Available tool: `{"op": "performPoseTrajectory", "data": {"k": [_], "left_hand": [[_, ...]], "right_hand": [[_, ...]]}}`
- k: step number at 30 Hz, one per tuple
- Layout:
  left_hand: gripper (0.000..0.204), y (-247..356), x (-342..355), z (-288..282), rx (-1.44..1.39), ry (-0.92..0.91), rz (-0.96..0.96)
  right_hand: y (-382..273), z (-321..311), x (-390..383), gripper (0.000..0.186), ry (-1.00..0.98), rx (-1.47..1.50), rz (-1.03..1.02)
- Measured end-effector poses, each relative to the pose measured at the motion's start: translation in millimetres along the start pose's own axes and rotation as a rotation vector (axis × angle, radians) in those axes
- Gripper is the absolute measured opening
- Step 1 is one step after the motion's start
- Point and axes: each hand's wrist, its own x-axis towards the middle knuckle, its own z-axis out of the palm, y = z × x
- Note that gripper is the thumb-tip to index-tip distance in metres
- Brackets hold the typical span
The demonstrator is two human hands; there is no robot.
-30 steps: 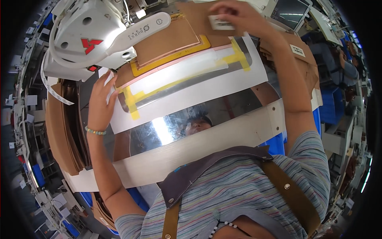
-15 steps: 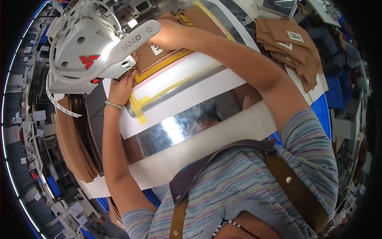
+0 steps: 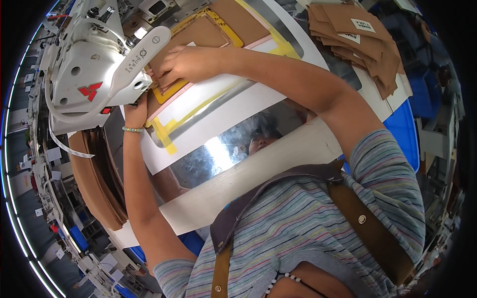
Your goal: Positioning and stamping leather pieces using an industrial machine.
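A brown leather-like panel [image 3: 203, 34] lies inside a yellow-edged template frame [image 3: 229, 31] under the head of a white sewing machine [image 3: 74, 67]. My right hand [image 3: 193, 64] rests on the panel's near part, its fingers stretched toward the needle area and partly covering a small white label. At the left end of the frame, below the machine head, is my left hand [image 3: 136, 110]. The machine hides most of its fingers, so its grip cannot be made out. A white lever-like arm [image 3: 144, 57] of the machine stands out above the panel.
Beneath the frame lies a white sheet [image 3: 186, 141] with yellow tape [image 3: 163, 133]. A shiny metal plate [image 3: 198, 164] is set in the table. Brown pieces with white labels are piled [image 3: 357, 39] at the right. More brown panels [image 3: 97, 184] stand at the left.
My right hand has moved left and nearer to me, its fingers now laid out toward the needle. My left hand's fingers have gone under the machine head. The view has shifted slightly.
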Motion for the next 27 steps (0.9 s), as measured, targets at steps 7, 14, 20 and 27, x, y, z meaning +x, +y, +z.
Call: {"op": "performPoseTrajectory", "data": {"k": [7, 14, 20, 27], "left_hand": [[0.041, -45, 25, -8, 0.430, -0.023, 0.103], [0.040, 36, 27, 4, 0.497, -0.079, 0.182], [0.036, 30, 28, -2, 0.604, -0.034, 0.266], [0.033, 10, 37, -1, 0.475, -0.028, 0.101]], "right_hand": [[1, 7, 0, 0.045, 0.005, 0.089, 0.047], [-1, 3, 6, 0.041, 0.059, 0.226, 0.061], [-2, 4, 10, 0.039, 0.052, 0.201, 0.085], [-2, 2, 6, 0.042, 0.023, 0.175, 0.146]]}}
